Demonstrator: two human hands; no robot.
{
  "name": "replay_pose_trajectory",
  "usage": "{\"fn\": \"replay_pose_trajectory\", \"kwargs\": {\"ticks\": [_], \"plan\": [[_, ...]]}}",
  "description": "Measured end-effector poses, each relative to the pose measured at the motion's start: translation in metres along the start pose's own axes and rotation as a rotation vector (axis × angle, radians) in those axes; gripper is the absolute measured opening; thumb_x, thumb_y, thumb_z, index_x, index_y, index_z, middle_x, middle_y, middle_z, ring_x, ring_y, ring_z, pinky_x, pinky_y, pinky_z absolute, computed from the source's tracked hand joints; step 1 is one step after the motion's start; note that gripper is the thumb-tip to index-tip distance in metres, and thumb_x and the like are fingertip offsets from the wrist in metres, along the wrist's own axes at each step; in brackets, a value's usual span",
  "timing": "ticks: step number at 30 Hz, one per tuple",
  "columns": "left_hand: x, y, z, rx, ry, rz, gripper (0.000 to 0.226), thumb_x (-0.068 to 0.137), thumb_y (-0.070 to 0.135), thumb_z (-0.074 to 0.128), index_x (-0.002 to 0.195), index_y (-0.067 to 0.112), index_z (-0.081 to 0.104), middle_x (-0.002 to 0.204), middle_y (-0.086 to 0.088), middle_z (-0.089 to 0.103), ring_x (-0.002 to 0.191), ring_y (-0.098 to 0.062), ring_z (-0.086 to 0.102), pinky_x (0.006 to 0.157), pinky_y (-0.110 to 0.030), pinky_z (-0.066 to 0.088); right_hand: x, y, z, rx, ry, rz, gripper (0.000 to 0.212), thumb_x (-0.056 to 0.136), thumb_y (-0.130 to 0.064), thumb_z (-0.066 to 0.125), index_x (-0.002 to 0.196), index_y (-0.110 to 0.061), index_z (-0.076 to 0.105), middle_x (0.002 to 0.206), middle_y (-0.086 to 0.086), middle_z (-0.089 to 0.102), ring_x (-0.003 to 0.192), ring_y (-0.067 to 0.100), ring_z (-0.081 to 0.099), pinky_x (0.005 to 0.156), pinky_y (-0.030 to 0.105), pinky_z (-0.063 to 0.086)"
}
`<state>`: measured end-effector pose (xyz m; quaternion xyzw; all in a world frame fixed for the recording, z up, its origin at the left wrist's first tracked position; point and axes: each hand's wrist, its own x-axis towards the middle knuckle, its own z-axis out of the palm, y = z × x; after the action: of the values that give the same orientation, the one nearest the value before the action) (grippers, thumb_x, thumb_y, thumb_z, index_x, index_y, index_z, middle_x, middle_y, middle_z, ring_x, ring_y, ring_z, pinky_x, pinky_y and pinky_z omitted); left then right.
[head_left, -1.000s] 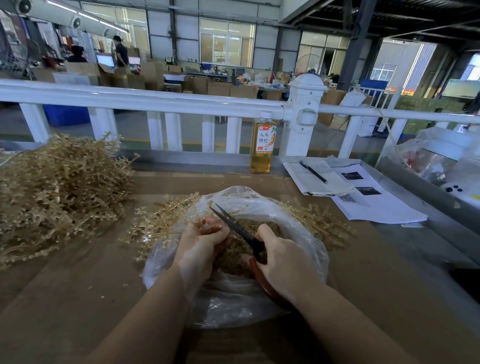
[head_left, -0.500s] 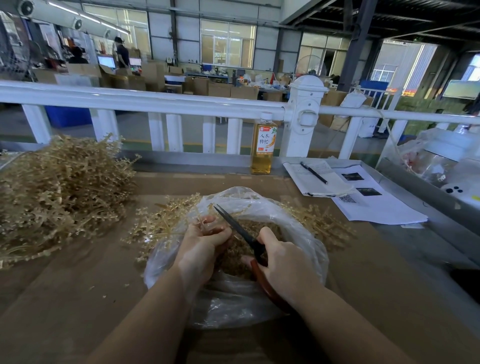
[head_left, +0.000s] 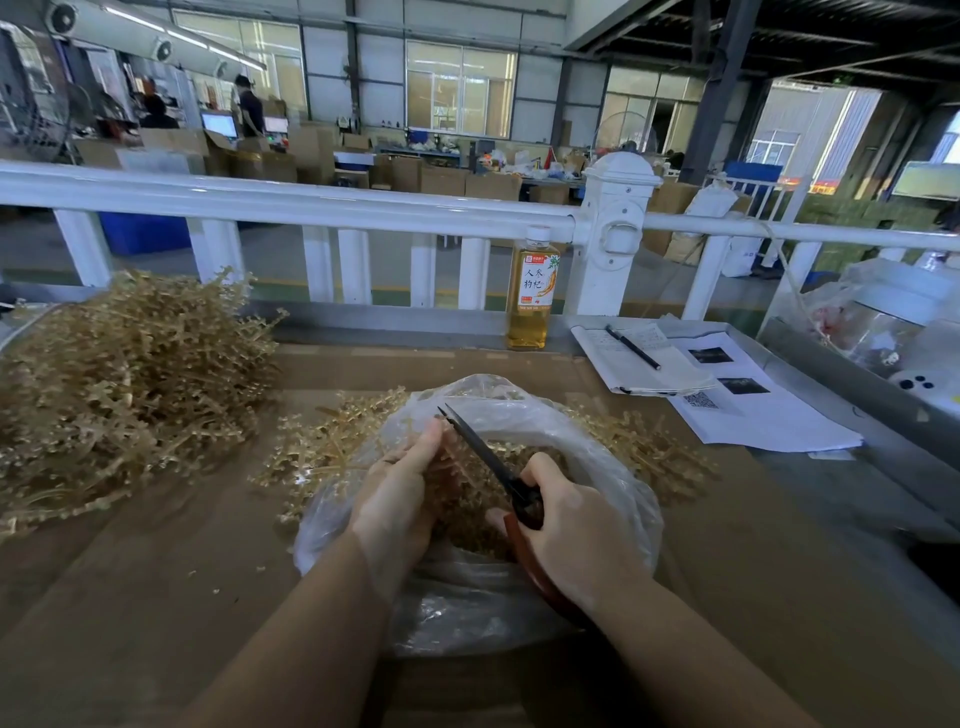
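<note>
Scissors (head_left: 491, 460) with dark blades and a red-brown handle sit in your right hand (head_left: 576, 530), whose fingers are wrapped around the handle. The blades lie almost together and point up and away from you. Their tip is just beside the thumb of your left hand (head_left: 400, 488).

That hand is curled around what looks like a small golden sprig (head_left: 453, 452), mostly hidden by the fingers. It pinches the sprig above the open mouth of a clear plastic bag (head_left: 519, 618) on the brown table (head_left: 156, 597). Golden clippings (head_left: 467, 525) fill the middle of the bag.

- **Thumb:** the blade tip is so close to your left thumb that a quick snip of the scissors could nick it.
- **Bag:** its thin rim stands right behind the blades, so a wide cut could slice the film and spill the clippings.
- **Scatter:** pieces cut outside the mouth would scatter across the table, where a few crumbs (head_left: 215, 591) already lie.

A large heap of uncut sprigs (head_left: 119, 384) lies well to the left. A smaller bunch (head_left: 322, 447) lies against the bag's left side.
</note>
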<state>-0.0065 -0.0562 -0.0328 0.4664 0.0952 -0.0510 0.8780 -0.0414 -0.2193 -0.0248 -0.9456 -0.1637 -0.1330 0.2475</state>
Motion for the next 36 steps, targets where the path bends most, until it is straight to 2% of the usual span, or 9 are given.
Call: {"fn": "replay_pose_trajectory", "kwargs": {"ticks": [2, 5, 6, 11, 13, 17, 28, 33, 36], "plan": [[0.001, -0.001, 0.002, -0.011, 0.041, 0.009, 0.038, 0.088, 0.028, 0.063, 0.113, -0.001, 0.064, 0.108, -0.021, 0.068, 0.102, -0.035, 0.065, 0.095, -0.048, 0.049, -0.001, -0.001, -0.002, 0.014, 0.024, 0.013, 0.03, 0.086, -0.051, 0.062, 0.092, -0.037, 0.037, 0.076, -0.02, 0.051, 0.059, -0.009, 0.043, 0.054, 0.006, 0.036], [0.003, -0.006, 0.002, 0.032, 0.086, 0.08, 0.007, 0.087, 0.014, 0.064, 0.086, 0.007, 0.067, 0.075, -0.009, 0.072, 0.07, -0.021, 0.07, 0.067, -0.035, 0.056, -0.001, -0.002, -0.003, 0.011, 0.101, 0.013, 0.03, 0.084, -0.052, 0.064, 0.09, -0.037, 0.038, 0.069, -0.024, 0.046, 0.056, -0.013, 0.04, 0.061, 0.001, 0.036], [0.002, -0.007, 0.002, 0.04, 0.091, 0.096, 0.006, 0.087, 0.011, 0.064, 0.082, 0.008, 0.067, 0.071, -0.008, 0.071, 0.067, -0.021, 0.07, 0.066, -0.034, 0.055, -0.001, -0.003, -0.004, 0.019, 0.109, 0.008, 0.03, 0.084, -0.051, 0.065, 0.09, -0.036, 0.039, 0.069, -0.024, 0.046, 0.056, -0.01, 0.043, 0.059, 0.002, 0.037], [0.001, -0.006, 0.002, 0.009, 0.065, 0.103, 0.014, 0.082, 0.013, 0.067, 0.092, 0.004, 0.064, 0.086, -0.016, 0.066, 0.089, -0.031, 0.063, 0.09, -0.049, 0.052, 0.002, -0.004, -0.002, 0.006, 0.064, 0.013, 0.03, 0.085, -0.049, 0.065, 0.092, -0.037, 0.038, 0.075, -0.022, 0.048, 0.063, -0.006, 0.046, 0.052, 0.005, 0.033], [0.003, -0.006, 0.002, -0.015, 0.084, 0.077, 0.016, 0.084, 0.014, 0.066, 0.096, 0.005, 0.064, 0.09, -0.017, 0.066, 0.089, -0.032, 0.065, 0.087, -0.05, 0.053, 0.002, -0.003, 0.0, 0.009, 0.021, 0.041, 0.03, 0.086, -0.05, 0.063, 0.092, -0.037, 0.037, 0.077, -0.019, 0.051, 0.07, -0.002, 0.048, 0.054, 0.006, 0.03], [0.007, -0.005, -0.001, -0.068, 0.121, 0.015, 0.008, 0.088, 0.017, 0.063, 0.088, 0.009, 0.065, 0.079, -0.013, 0.069, 0.071, -0.027, 0.069, 0.066, -0.038, 0.059, 0.001, -0.002, 0.005, -0.073, -0.014, 0.05, 0.03, 0.087, -0.054, 0.059, 0.093, -0.036, 0.036, 0.081, -0.014, 0.057, 0.076, 0.005, 0.056, 0.054, 0.012, 0.03], [0.007, -0.005, 0.006, -0.091, 0.186, 0.024, 0.013, 0.088, 0.009, 0.062, 0.076, 0.01, 0.058, 0.081, -0.013, 0.064, 0.079, -0.029, 0.062, 0.088, -0.047, 0.052, 0.003, -0.003, 0.001, 0.092, 0.006, 0.063, 0.03, 0.086, -0.056, 0.058, 0.093, -0.036, 0.038, 0.072, -0.023, 0.047, 0.063, -0.011, 0.043, 0.055, 0.007, 0.035], [0.008, -0.003, 0.004, -0.086, 0.228, -0.006, 0.014, 0.092, 0.011, 0.058, 0.078, 0.012, 0.06, 0.079, -0.011, 0.067, 0.073, -0.026, 0.064, 0.061, -0.038, 0.056, 0.001, -0.004, 0.002, 0.045, -0.089, 0.014, 0.033, 0.085, -0.057, 0.058, 0.098, -0.036, 0.037, 0.089, -0.018, 0.052, 0.081, 0.002, 0.051, 0.061, 0.007, 0.031], [0.006, 0.001, 0.005, -0.075, 0.253, -0.048, 0.009, 0.093, 0.013, 0.056, 0.094, 0.01, 0.064, 0.093, -0.016, 0.069, 0.082, -0.03, 0.066, 0.06, -0.039, 0.056, 0.0, -0.004, 0.002, 0.016, -0.091, -0.011, 0.034, 0.084, -0.057, 0.058, 0.099, -0.035, 0.036, 0.089, -0.017, 0.051, 0.081, 0.002, 0.049, 0.06, 0.006, 0.03]]}}
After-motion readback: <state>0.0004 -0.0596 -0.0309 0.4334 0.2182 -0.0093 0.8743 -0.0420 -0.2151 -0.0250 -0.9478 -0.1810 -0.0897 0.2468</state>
